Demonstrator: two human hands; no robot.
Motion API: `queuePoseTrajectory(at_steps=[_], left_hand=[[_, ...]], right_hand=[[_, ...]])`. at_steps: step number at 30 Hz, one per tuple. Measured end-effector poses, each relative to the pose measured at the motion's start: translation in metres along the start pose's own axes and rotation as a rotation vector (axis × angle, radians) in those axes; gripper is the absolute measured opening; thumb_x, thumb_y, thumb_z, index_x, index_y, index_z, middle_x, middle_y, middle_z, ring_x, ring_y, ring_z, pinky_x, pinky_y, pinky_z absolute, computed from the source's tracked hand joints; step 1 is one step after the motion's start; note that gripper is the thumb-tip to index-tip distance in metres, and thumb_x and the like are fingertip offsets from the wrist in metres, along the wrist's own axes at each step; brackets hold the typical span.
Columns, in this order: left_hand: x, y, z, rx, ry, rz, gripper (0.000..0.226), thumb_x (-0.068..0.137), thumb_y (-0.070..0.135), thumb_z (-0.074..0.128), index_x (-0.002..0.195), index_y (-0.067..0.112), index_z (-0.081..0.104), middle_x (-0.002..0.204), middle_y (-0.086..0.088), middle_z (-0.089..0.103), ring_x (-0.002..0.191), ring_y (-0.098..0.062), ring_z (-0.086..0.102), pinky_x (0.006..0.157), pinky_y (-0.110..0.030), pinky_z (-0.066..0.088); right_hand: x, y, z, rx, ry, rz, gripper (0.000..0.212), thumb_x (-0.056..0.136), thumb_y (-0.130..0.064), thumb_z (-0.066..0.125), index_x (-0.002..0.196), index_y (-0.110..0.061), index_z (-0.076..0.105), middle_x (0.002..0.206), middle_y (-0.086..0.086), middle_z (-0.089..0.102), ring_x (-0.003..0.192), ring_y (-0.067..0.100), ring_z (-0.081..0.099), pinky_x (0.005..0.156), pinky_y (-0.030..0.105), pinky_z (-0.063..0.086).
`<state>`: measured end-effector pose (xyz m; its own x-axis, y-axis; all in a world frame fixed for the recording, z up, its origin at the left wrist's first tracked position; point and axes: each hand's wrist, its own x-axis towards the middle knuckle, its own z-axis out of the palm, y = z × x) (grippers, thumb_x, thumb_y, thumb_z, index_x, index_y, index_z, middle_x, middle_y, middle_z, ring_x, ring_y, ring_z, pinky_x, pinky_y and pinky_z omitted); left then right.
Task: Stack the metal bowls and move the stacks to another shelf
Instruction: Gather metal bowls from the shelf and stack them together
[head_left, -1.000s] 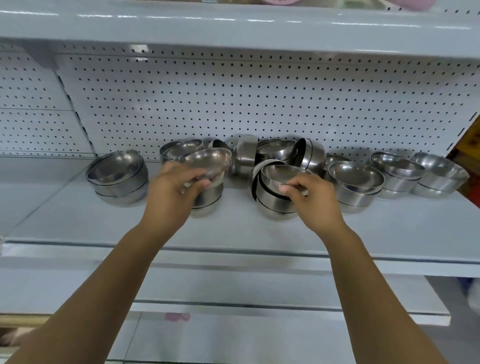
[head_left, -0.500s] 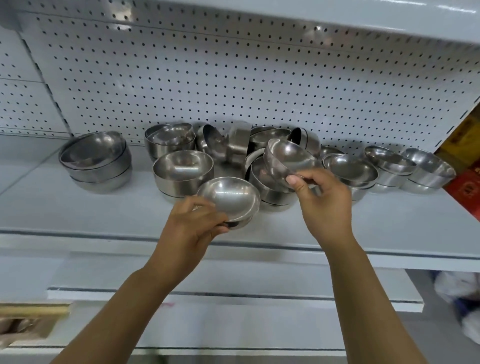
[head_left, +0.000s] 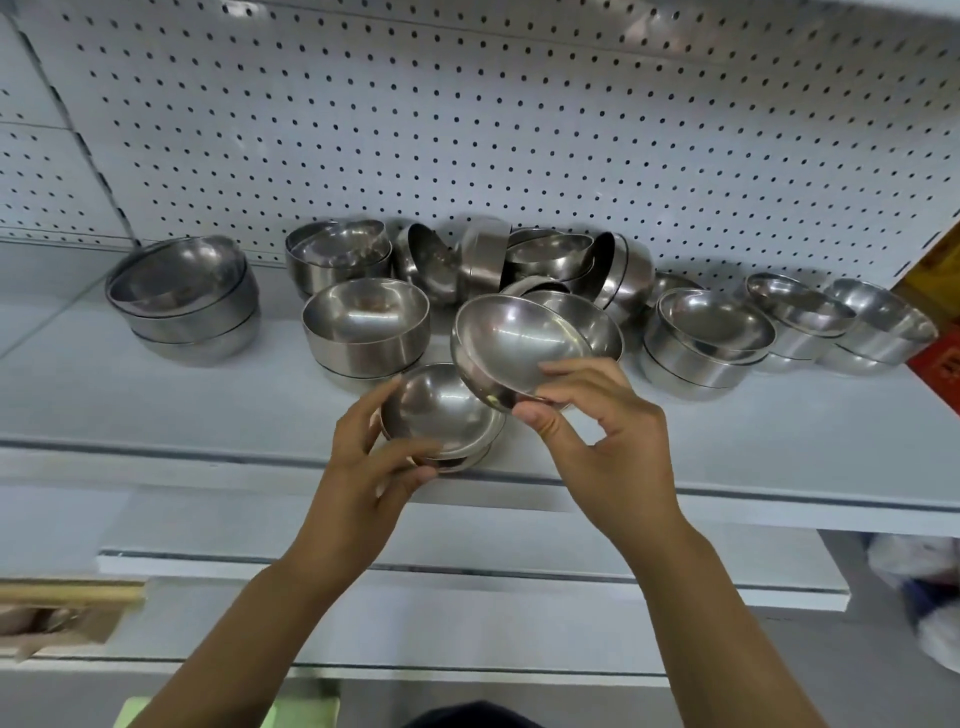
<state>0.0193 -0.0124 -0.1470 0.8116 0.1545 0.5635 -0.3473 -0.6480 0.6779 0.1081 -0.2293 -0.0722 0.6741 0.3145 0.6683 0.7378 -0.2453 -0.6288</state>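
left hand (head_left: 374, 467) grips lower bowl (head_left: 441, 410) over shelf (head_left: 156, 405) front edge | right hand (head_left: 602, 441) pinches rim of tilted upper bowl (head_left: 514, 343), its base touching the lower bowl's rim | loose bowls (head_left: 519, 260) heaped at shelf back, short stacks (head_left: 187, 301) toward both ends

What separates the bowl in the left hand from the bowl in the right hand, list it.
The left-hand bowl sits nearly level, mouth up; the right-hand bowl is tilted, mouth toward the camera. The left-hand bowl is lower, near the front edge of the shelf; the right-hand bowl is higher, overlapping its right rim. The left hand wraps its bowl's near side; the right hand pinches its bowl's lower rim. Both are shiny, empty metal bowls.
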Motion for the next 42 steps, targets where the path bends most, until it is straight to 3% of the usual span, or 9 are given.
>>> queuePoseTrajectory(at_steps=[4,9,12,22,26,28,31,37,42], left_hand=[[-0.003,0.008,-0.007,-0.105,0.048,-0.166,0.066,0.085,0.019,0.074,0.145,0.032,0.050,0.165,0.003,0.031,0.152,-0.013,0.032,0.119,-0.030,0.037],[-0.007,0.024,-0.013,-0.343,0.158,-0.456,0.052,0.097,0.036,0.055,0.149,0.033,0.047,0.137,0.023,0.063,0.133,-0.001,0.055,0.106,-0.022,0.049],[-0.008,0.024,-0.015,-0.412,0.165,-0.503,0.044,0.103,0.039,0.049,0.147,0.031,0.052,0.140,0.020,0.061,0.132,-0.005,0.056,0.111,-0.043,0.047],[-0.006,0.028,-0.012,-0.455,0.082,-0.508,0.035,0.107,0.027,0.048,0.140,0.024,0.060,0.132,0.005,0.069,0.125,-0.018,0.064,0.106,-0.048,0.051],[-0.004,0.023,-0.010,-0.412,0.065,-0.509,0.039,0.104,0.033,0.054,0.143,0.033,0.056,0.136,0.015,0.065,0.128,-0.014,0.061,0.107,-0.044,0.051],[-0.003,0.024,-0.009,-0.406,0.049,-0.504,0.048,0.097,0.039,0.059,0.145,0.038,0.051,0.137,0.023,0.062,0.129,-0.006,0.059,0.105,-0.033,0.052],[0.000,0.024,-0.006,-0.432,0.003,-0.481,0.066,0.090,0.040,0.072,0.149,0.037,0.043,0.142,0.028,0.055,0.132,0.004,0.053,0.099,-0.015,0.050],[0.014,0.018,0.006,-0.403,-0.094,-0.474,0.119,0.060,0.057,0.091,0.157,0.042,0.024,0.149,0.030,0.043,0.138,0.005,0.043,0.112,-0.027,0.043],[0.022,0.006,0.010,-0.353,-0.008,-0.431,0.114,0.055,0.051,0.092,0.153,0.037,0.035,0.143,0.030,0.049,0.133,0.008,0.048,0.110,-0.020,0.044]], right_hand=[[-0.004,-0.006,0.009,0.049,-0.027,-0.048,0.017,0.087,-0.028,0.080,0.085,-0.011,0.079,0.088,-0.006,0.074,0.113,0.015,0.065,0.097,0.028,0.049],[-0.010,-0.005,0.030,0.083,-0.082,-0.065,0.021,0.085,-0.032,0.079,0.084,-0.011,0.079,0.087,-0.005,0.074,0.111,0.019,0.065,0.096,0.029,0.050],[-0.018,0.002,0.039,0.069,-0.123,-0.068,0.023,0.086,-0.034,0.078,0.083,-0.011,0.079,0.087,-0.005,0.073,0.111,0.019,0.063,0.096,0.028,0.049],[-0.026,0.024,0.051,0.032,-0.167,0.029,0.022,0.078,-0.033,0.087,0.087,-0.015,0.078,0.107,-0.005,0.072,0.126,0.016,0.057,0.104,0.029,0.047],[-0.027,0.019,0.046,-0.006,-0.158,0.083,0.044,0.075,-0.042,0.085,0.108,-0.014,0.077,0.130,-0.006,0.066,0.135,0.014,0.051,0.111,0.027,0.043],[-0.031,0.015,0.043,0.007,-0.116,0.130,0.052,0.075,-0.045,0.083,0.116,-0.015,0.074,0.137,-0.007,0.063,0.136,0.014,0.050,0.110,0.027,0.044],[-0.038,0.011,0.039,0.028,-0.017,0.196,0.045,0.079,-0.043,0.079,0.118,-0.021,0.073,0.136,-0.008,0.064,0.133,0.012,0.053,0.108,0.025,0.045],[-0.026,0.004,0.028,-0.026,0.141,0.255,0.029,0.090,-0.035,0.076,0.116,-0.022,0.072,0.119,-0.016,0.067,0.119,0.011,0.061,0.101,0.020,0.047],[0.031,0.009,0.015,-0.220,0.083,0.251,0.036,0.090,-0.038,0.079,0.120,-0.022,0.068,0.117,-0.016,0.060,0.116,0.013,0.055,0.098,0.024,0.047]])
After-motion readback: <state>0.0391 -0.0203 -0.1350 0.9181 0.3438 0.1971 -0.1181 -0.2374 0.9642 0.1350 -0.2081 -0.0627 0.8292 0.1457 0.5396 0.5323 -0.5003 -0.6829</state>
